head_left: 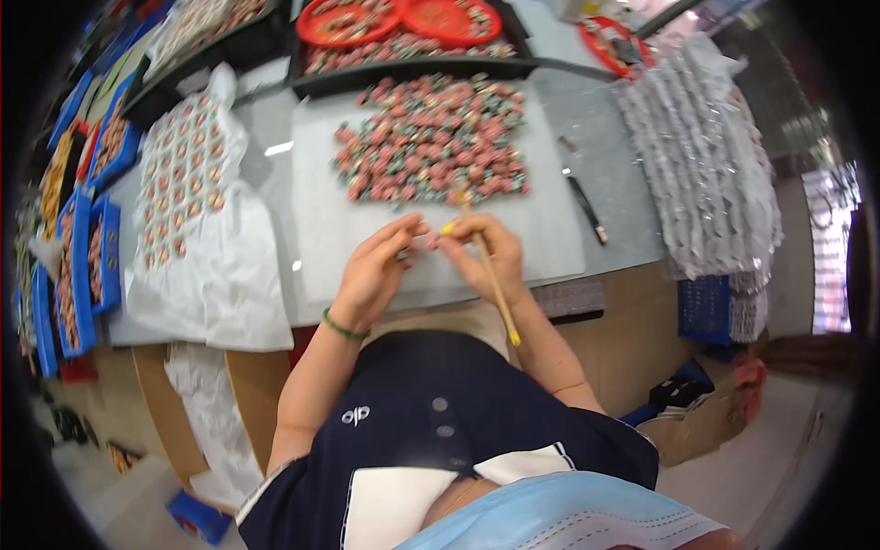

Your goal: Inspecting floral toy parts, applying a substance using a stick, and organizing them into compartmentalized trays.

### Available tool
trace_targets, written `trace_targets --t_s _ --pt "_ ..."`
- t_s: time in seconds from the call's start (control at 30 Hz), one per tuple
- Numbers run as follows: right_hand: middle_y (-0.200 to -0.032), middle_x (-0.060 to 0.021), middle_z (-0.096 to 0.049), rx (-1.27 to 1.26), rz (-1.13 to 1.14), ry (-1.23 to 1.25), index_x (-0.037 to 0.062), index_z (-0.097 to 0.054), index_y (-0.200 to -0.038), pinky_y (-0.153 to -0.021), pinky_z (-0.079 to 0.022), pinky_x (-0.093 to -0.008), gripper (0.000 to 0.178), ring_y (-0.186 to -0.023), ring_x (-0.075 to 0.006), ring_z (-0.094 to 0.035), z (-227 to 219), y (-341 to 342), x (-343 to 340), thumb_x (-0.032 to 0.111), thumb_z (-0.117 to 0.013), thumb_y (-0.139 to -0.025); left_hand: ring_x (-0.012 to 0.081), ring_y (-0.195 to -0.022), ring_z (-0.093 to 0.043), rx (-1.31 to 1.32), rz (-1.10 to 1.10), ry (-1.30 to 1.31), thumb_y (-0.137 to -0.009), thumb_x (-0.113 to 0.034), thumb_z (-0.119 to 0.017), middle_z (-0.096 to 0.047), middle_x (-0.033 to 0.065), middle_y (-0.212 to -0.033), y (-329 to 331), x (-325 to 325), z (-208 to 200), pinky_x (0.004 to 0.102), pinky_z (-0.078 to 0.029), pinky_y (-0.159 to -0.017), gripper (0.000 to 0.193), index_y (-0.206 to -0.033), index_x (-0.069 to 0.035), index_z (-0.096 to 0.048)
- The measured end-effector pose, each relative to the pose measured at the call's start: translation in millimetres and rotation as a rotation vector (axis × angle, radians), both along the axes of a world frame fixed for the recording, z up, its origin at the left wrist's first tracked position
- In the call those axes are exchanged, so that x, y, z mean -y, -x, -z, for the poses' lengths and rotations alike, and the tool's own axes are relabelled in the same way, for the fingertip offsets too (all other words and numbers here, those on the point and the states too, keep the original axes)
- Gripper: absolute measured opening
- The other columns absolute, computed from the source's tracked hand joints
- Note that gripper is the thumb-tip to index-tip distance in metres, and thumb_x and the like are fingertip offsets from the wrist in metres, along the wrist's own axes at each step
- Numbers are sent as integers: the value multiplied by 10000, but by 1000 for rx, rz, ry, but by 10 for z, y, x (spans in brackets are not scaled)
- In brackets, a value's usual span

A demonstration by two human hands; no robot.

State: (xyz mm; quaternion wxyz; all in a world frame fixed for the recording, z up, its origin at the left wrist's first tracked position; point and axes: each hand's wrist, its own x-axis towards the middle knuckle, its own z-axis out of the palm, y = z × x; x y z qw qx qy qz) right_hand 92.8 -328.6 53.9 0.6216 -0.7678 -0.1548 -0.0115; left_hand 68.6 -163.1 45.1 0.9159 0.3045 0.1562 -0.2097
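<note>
My right hand (pixel 495 254) is closed around a slim wooden stick (pixel 495 284) that slants toward my body. Its lower end is yellow, and its far end overlaps the near edge of the heap. A small yellow patch (pixel 447 228) shows at my right fingertips; I cannot tell what it is. A tiny pink piece (pixel 432 241) sits between the fingertips of both hands. My left hand (pixel 374 264), with a green bead bracelet at the wrist, has its fingers curled toward that piece. Beyond them, small pink and grey-green pieces (pixel 435 137) lie heaped on a white sheet (pixel 321 247).
Behind the heap stands a black tray (pixel 412 73) holding red round dishes (pixel 449 23). Left, a white sheet (pixel 215 275) carries rows of pieces; blue bins (pixel 108 252) stand beyond. Right lie a dark pen-like tool (pixel 587 209) and a stack of clear-wrapped trays (pixel 701 174).
</note>
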Motion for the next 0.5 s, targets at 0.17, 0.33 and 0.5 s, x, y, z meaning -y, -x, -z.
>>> trace_targets --t_s 0.17,0.33,0.5 --pt "-774 -60 -603 -237 -147 -21 0 -523 -835 -675 -478 -239 147 -746 -114 -590 -292 -36 214 -11 -636 -742 124 -889 -510 304 -132 -452 -869 -70 -480 -551 72 -984 -35 286 -272 247 -417 -787 339 -1186 42 -435" --pt "-707 -35 -591 -236 -84 -165 6 -536 -806 -563 -445 -205 141 -638 -67 -543 -361 -19 213 34 -657 -739 150 -824 -548 362 -150 -509 -822 -8 -534 -548 134 -1045 27 378 -262 259 -456 -726 320 -1126 57 -454" --pt "-712 -36 -591 -320 -49 -228 4 -533 -806 -562 -446 -204 123 -650 -66 -546 -359 -15 193 33 -642 -756 148 -821 -569 331 -171 -467 -796 48 -547 -555 137 -1035 54 393 -283 242 -481 -704 279 -1069 66 -494"
